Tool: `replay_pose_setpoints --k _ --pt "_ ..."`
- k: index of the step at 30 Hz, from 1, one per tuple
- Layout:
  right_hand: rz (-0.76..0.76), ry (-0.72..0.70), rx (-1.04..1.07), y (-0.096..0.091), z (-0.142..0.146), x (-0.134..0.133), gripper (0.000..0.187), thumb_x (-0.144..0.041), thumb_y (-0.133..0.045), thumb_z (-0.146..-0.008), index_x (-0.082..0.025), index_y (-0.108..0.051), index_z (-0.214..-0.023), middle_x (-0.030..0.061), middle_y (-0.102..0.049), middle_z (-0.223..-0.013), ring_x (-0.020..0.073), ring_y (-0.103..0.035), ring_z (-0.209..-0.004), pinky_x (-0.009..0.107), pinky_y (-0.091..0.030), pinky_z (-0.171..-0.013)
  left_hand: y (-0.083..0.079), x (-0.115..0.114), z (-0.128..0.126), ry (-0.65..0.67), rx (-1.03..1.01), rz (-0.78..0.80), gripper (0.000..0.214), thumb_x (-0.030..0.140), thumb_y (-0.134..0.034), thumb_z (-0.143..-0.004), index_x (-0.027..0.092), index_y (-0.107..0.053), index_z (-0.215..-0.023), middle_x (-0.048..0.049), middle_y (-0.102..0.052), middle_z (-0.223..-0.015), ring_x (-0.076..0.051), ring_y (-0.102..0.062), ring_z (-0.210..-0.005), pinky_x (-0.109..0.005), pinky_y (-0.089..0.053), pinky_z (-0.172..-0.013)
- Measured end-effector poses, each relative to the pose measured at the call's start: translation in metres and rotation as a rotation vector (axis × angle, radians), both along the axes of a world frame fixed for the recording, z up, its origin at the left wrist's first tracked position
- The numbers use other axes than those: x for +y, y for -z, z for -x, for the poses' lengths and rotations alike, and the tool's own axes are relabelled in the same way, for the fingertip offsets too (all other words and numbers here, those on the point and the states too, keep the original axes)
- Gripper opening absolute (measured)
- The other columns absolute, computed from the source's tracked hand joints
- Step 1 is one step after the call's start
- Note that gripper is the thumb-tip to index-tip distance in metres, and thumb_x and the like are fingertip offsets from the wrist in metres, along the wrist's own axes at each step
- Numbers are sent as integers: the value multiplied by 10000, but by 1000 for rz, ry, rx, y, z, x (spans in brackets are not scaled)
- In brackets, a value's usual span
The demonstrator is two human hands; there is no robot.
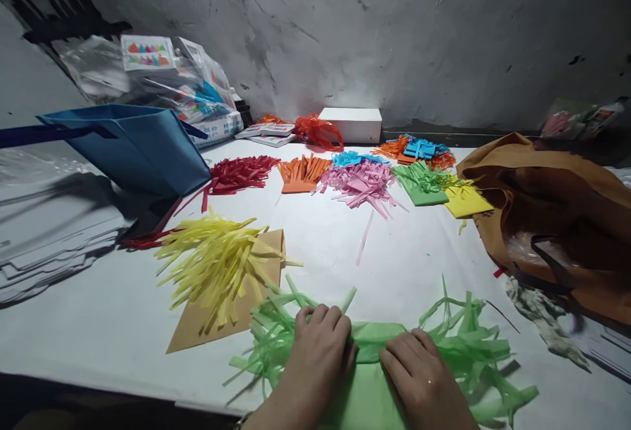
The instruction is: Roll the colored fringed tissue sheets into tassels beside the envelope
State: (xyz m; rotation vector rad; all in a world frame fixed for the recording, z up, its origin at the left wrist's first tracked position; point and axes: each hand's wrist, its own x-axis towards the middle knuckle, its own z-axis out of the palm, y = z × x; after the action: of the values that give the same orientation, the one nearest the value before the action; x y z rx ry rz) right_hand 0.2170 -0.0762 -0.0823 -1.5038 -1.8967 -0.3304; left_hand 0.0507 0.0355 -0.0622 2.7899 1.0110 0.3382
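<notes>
Fingers of left hand (315,359) and right hand (422,377) pinch green sheet (373,346), lying left-to-right.

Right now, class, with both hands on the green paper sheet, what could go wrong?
The loose light-green paper strips lie around the left hand and right hand, so a sweep might scatter or crush them. The yellow paper strips on the brown paper sheet lie close by and could mix in.
</notes>
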Motion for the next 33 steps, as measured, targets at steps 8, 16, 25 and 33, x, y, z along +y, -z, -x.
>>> replay_pose_setpoints --k 8,16,25,33 --pt "55 3 38 -3 9 4 342 -219 -325 -1056 -181 -623 -895 20 -580 -788 178 -515 -760 342 -343 -840 13 -1 5 361 -296 -148 173 174 -634 -950 216 -577 -792 41 -655 -818 -164 -559 -867 -421 -243 -1065" --pt "120 19 85 13 -16 -19 322 -174 -326 -1040 -188 -622 -915 40 -581 -836 192 -512 -816 370 -355 -872 15 0 18 314 -312 -49 174 197 -578 -985 212 -596 -813 33 -635 -758 -177 -526 -788 -389 -283 -921" --pt "168 416 -106 9 -8 -8 188 -183 -450 -984 -206 -581 -851 48 -597 -837 255 -557 -843 481 -325 -895 4 -8 3 5 10 23 106 123 -637 -874 204 -640 -806 -35 -660 -923 -251 -557 -888 -441 -326 -875" --pt "13 42 72 8 10 10 417 -184 -305 -1051 -201 -559 -722 -8 -513 -686 161 -477 -697 343 -331 -839 5 0 9 178 -170 58 121 168 -754 -842 236 -655 -826 0 -659 -914 -218 -561 -888 -426 -309 -898"
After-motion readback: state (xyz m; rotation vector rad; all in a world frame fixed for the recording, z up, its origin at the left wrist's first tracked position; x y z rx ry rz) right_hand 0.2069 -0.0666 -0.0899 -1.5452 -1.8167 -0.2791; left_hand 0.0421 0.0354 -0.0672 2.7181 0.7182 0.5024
